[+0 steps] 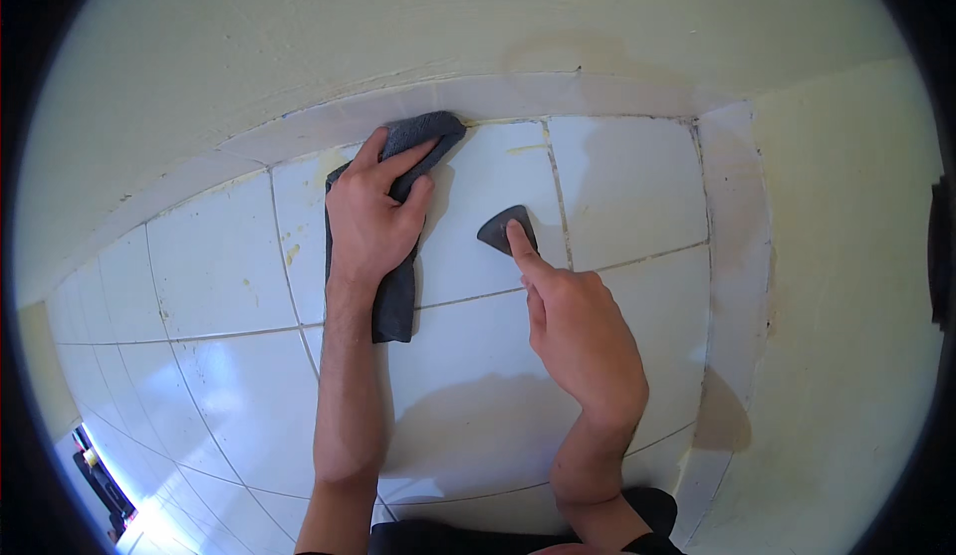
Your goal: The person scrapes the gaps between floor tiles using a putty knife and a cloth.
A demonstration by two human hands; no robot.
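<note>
My left hand (368,222) presses a dark grey cloth (396,301) onto the white floor tiles, close to the far wall's skirting. Part of the cloth is bunched between its fingers, and the rest hangs down along the palm. To the right, my right hand (583,341) grips a scraper with a dark, fan-shaped blade (508,230). Its index finger lies stretched along the blade, which rests on or just above a tile; the handle is hidden inside the hand. Yellowish stains (291,254) mark the tile left of the cloth.
A pale tile skirting (329,117) runs along the far wall and turns down the right wall (836,256). Dark grout lines part the tiles, with dirt in the far right corner (694,127). My dark-clothed legs show at the lower edge. Bright light falls at lower left.
</note>
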